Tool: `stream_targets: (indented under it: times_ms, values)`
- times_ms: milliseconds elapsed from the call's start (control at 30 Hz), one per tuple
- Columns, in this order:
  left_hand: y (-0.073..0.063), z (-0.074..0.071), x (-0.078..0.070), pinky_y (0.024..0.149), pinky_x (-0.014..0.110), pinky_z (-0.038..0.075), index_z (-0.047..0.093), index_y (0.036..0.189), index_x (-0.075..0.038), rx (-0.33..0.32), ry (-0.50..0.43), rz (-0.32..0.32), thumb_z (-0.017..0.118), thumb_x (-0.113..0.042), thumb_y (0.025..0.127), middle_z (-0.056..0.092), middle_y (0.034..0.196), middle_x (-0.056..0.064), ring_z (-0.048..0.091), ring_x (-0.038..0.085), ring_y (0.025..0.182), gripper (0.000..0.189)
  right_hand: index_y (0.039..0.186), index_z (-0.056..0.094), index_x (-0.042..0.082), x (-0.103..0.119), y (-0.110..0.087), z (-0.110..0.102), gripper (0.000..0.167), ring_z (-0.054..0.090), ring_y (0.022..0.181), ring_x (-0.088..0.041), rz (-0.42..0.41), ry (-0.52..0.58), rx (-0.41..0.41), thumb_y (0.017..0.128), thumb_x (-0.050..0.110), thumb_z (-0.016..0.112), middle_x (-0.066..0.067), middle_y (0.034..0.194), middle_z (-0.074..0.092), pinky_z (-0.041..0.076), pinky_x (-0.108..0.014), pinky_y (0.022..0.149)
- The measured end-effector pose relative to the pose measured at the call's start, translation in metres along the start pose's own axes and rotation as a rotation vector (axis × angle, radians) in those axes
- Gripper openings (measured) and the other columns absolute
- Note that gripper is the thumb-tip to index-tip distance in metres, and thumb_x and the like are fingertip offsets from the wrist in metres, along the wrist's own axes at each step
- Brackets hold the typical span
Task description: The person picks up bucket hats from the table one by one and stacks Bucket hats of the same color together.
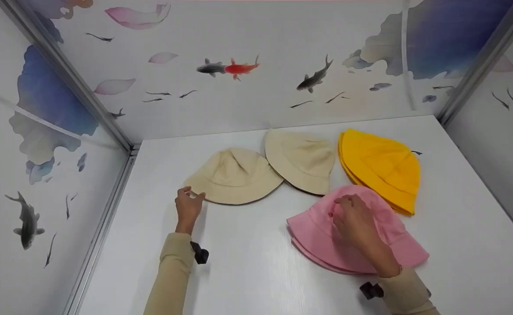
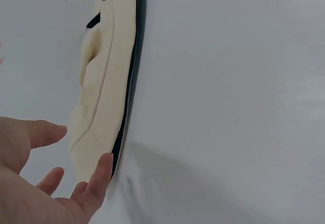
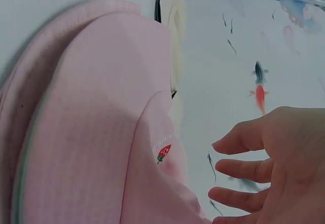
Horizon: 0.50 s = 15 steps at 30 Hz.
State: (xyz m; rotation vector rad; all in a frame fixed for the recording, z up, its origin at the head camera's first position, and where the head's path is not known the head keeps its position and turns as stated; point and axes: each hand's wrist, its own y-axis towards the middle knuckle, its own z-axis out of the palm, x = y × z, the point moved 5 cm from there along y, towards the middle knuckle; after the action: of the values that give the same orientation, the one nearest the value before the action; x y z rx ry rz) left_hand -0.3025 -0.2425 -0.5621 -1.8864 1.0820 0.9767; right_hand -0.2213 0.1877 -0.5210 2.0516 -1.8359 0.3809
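Note:
My left hand [image 1: 188, 208] is at the left end of a beige bucket hat [image 1: 239, 177], thumb and fingers spread around the brim's corner. In the left wrist view one fingertip overlaps the dark-edged brim [image 2: 119, 137]; the fingers are not closed on it. Over the pink bucket hats [image 1: 313, 227] hovers my right hand [image 1: 359, 221], its fingers loosely bent and holding nothing. Two pink brims lie one over the other there, and a small red strawberry emblem [image 3: 164, 154] shows on the upper hat in the right wrist view.
A second beige hat [image 1: 302, 162] overlaps the first one's right end. Yellow bucket hats [image 1: 378, 166], also layered, lie at the back right, partly under the pink ones. Walls painted with fish enclose the white table [image 1: 247, 253] at the back and sides.

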Motion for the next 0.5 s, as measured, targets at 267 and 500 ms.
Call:
stream_targets:
  times_ms: [267,500]
  values:
    - [0.02,0.0,-0.008,0.127,0.046,0.018,-0.002,0.159,-0.002,0.055,-0.188,-0.158,0.059,-0.025,0.098,0.002,0.167,0.024,0.011,0.038,0.155,0.089,0.123,0.059,0.0,0.009,-0.005,0.012,0.039,0.051,0.113,-0.034,-0.01,0.081,-0.019,0.087,0.007,0.073,-0.019,0.119,0.058,0.039,-0.064,0.11]
    - [0.028,0.006,0.0,0.127,0.04,0.019,-0.013,0.158,-0.003,0.071,-0.389,-0.229,0.058,-0.025,0.099,0.0,0.168,0.021,0.008,0.031,0.156,0.095,0.131,0.051,0.005,0.015,-0.011,0.025,0.044,0.051,0.113,-0.027,-0.001,0.339,0.049,0.091,0.003,0.068,-0.015,0.127,0.053,0.047,-0.052,0.108]
